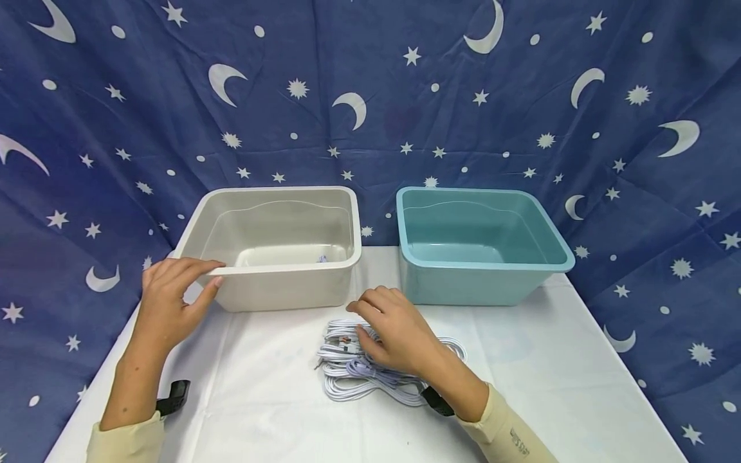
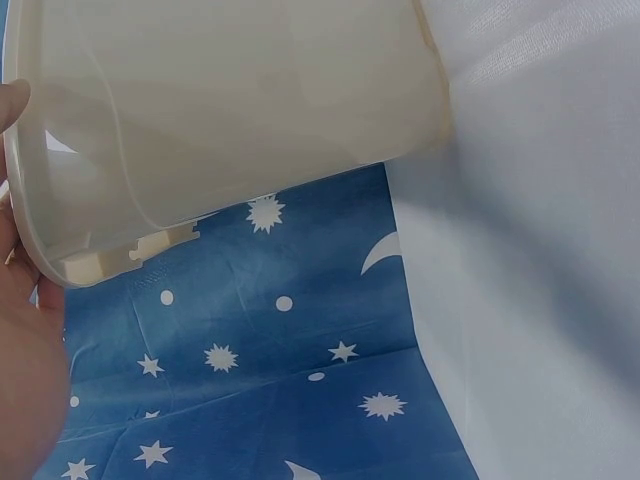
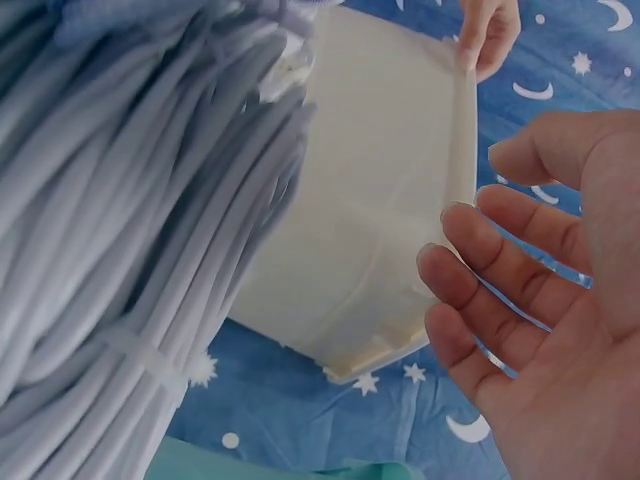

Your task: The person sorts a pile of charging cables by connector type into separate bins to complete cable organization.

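At the left, my left hand point(image 1: 170, 302) holds the front left corner of a white plastic bin point(image 1: 278, 289), its thumb on the outside and fingers over the rim. The left wrist view shows that grip at the bin's rim point(image 2: 30, 200). My right hand point(image 1: 399, 331) hovers palm down over coiled white cables point(image 1: 347, 389) on the table, fingers loosely bent around nothing. From the right wrist, the fingers point(image 3: 470, 260) stand apart from the cable bundle point(image 3: 150, 250), which has a pale tie round it. Part of the pile is hidden under the right hand.
A teal bin point(image 1: 463, 283) stands on the right, beside the white one. Inside the white bin lies a small purplish thing point(image 1: 321, 258). A white cloth point(image 1: 260, 386) covers the table, and a blue curtain point(image 1: 382, 116) with moons and stars hangs behind it.
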Demonstrator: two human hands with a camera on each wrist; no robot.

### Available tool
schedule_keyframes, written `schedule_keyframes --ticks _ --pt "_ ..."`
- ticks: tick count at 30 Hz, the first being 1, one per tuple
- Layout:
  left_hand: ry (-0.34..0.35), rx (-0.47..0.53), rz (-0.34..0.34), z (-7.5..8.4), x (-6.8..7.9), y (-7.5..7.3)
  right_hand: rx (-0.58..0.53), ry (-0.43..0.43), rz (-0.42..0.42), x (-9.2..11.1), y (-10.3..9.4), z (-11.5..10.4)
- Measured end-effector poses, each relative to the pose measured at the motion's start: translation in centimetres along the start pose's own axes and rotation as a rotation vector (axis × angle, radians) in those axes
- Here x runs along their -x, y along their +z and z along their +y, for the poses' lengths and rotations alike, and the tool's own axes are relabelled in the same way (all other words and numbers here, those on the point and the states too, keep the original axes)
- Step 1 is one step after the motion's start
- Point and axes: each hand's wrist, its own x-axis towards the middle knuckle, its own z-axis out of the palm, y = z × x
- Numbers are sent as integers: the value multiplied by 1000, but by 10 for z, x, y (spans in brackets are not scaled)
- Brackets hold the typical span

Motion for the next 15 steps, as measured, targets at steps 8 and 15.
schedule_keyframes --ticks 8,15 --pt "12 1 3 -1 0 -1 27 -39 -5 7 4 -8" --pt "5 2 1 -2 2 -2 24 -48 -48 18 5 -13"
